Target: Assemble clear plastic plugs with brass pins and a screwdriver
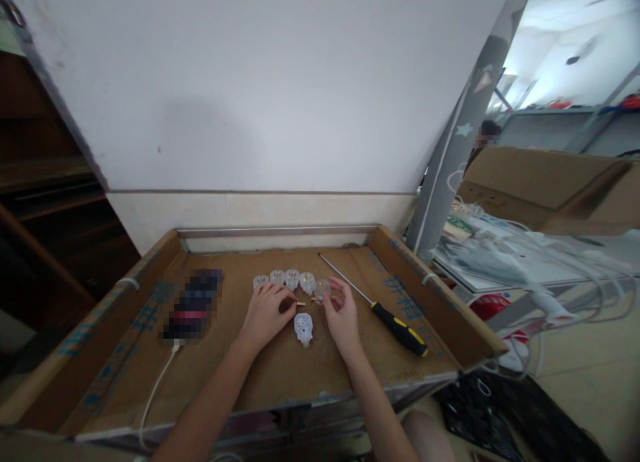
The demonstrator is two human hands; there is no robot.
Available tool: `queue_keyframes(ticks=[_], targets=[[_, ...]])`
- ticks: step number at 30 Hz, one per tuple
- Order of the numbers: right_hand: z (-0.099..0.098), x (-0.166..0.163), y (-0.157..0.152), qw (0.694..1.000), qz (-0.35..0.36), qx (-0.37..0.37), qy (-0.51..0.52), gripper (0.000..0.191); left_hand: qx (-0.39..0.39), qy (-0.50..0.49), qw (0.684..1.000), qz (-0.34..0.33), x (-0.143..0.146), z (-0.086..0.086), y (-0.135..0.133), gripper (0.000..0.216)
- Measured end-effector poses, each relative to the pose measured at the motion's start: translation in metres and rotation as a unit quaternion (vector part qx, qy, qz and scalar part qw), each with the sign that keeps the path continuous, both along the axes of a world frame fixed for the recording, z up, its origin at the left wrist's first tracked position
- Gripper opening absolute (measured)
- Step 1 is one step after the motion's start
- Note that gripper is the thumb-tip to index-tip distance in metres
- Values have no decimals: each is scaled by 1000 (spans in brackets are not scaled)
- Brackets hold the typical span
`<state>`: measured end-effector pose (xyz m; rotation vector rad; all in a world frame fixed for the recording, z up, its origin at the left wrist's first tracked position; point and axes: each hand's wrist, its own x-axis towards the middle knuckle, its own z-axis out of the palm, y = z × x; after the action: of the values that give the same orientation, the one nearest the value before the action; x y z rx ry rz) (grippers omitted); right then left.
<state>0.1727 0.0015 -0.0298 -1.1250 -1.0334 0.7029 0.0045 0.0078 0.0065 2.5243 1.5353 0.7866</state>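
My left hand (271, 310) is closed, with a small brass pin (301, 304) sticking out from its thumb and fingertips. The thumb and fingers of my right hand (341, 313) are around the edge of a clear plastic plug shell (321, 289). Beside that shell shows another bit of brass (313, 299); whether it is attached cannot be made out. Further clear plug shells (292, 279) stand in a row behind my hands, the leftmost partly hidden by my left fingers. Between my wrists lies a whitish plug half (303, 329), its hollow side up.
A screwdriver (400, 329) with a black and yellow handle lies at the right of the cardboard-lined tray (270, 382). At left is a blurred phone-like object (193, 307) on a white cable (159, 389). Off to the right, cables and bags cover a white table (490, 279); a person (487, 135) is behind.
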Motion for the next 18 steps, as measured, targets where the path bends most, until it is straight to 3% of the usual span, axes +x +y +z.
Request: queue_keyframes(ticks=[6, 12, 18], targets=[[1, -1, -1, 1000, 15, -3, 6, 37, 14, 12, 1000, -9, 0, -6, 2, 10], [3, -3, -2, 999, 44, -6, 14, 38, 51, -48, 997, 15, 3, 2, -2, 9], [5, -6, -5, 996, 88, -7, 12, 39, 59, -46, 997, -14, 9, 2, -4, 6]])
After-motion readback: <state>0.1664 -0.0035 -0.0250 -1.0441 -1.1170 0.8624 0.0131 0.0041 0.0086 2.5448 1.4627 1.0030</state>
